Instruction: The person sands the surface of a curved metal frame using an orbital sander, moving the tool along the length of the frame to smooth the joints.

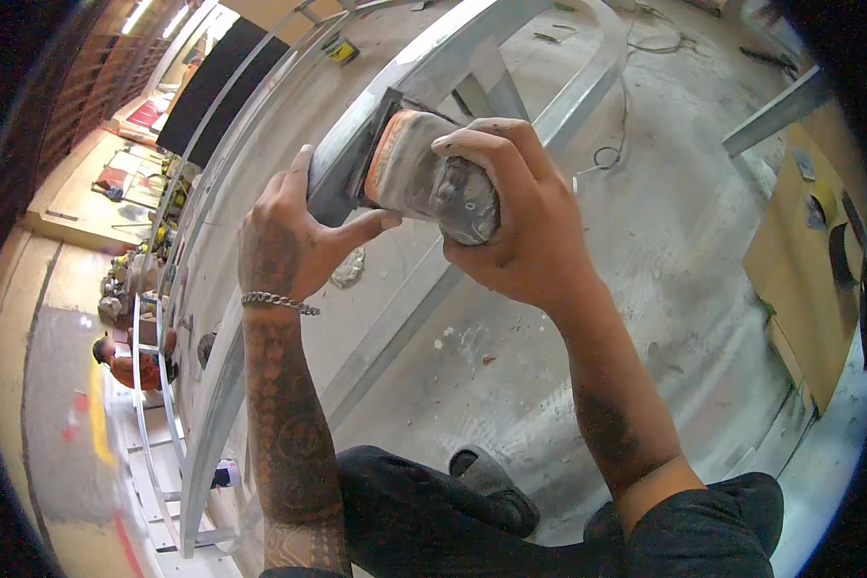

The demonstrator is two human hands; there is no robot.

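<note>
My right hand (535, 226) is closed around the rounded grey body of a dusty palm sander (405, 169) with an orange band. The sander is tipped on its side, its flat dark pad set against a grey metal bar (424, 63) of a large curved frame. Across the same bar from the sander is my left hand (281, 236), with a chain bracelet at the wrist. Its fingers wrap over the bar's far left edge, and its thumb reaches under toward the sander's lower end. The pad's contact face is hidden.
More frame bars (395, 337) cross below my hands and curve off to the left. A small tub (339, 48) stands on the dusty floor, with a cable (621, 125) farther right. Brown board (804, 260) lies at right. Another person (140, 361) is at far left.
</note>
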